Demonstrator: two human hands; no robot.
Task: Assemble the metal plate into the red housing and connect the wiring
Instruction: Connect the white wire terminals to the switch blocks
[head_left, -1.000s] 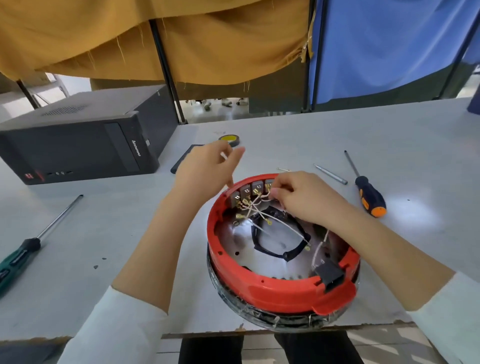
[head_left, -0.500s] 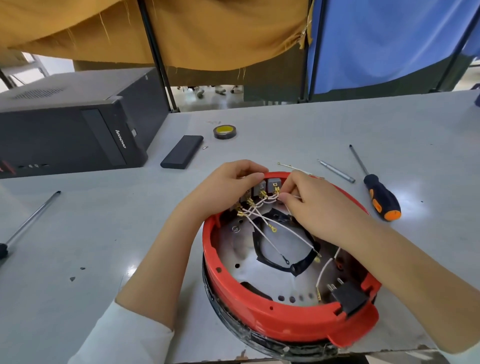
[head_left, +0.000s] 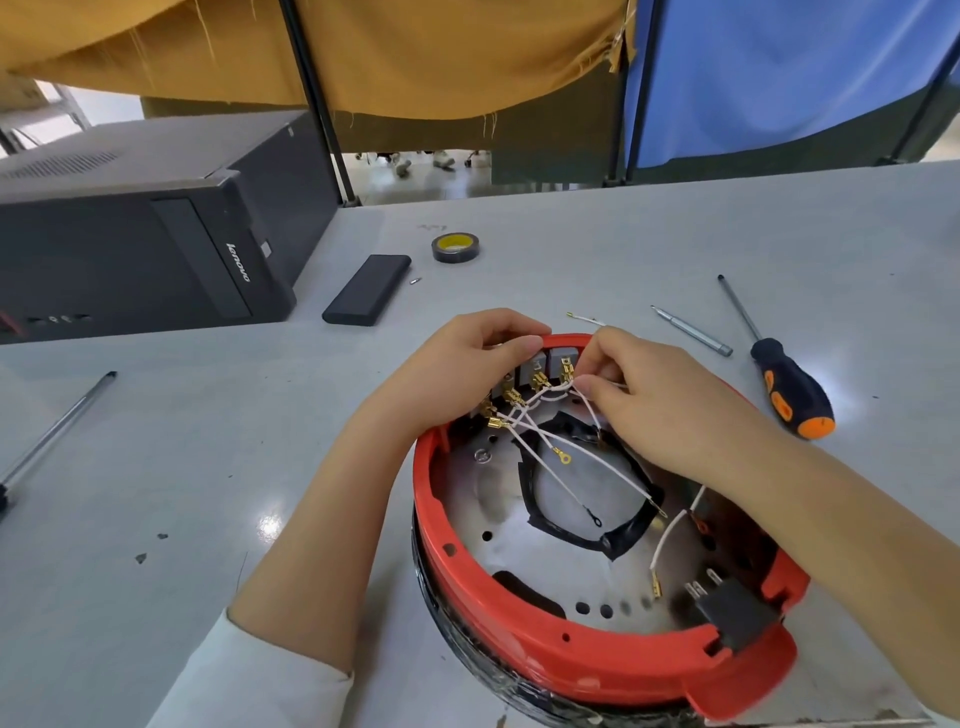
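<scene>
So the red housing (head_left: 582, 660) sits on the table (head_left: 156, 467) right at the near edge, metal plate (head_left: 498, 525) already lying inside it; left hand (head_left: 467, 364) is curled over the far rim, fingers gripping it by the terminal blocks (head_left: 540, 364); right hand (head_left: 660, 395) pinches one of the white wires (head_left: 550, 400) just beside those gold connectors; black-and-orange screwdriver (head_left: 792, 387) lies off to the right, tape roll (head_left: 455, 247) and a black PC case (head_left: 145, 228) further back.

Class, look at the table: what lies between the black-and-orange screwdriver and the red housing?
In the head view, a loose silver bit lies on the table between the screwdriver and the red housing; otherwise bare.
</scene>
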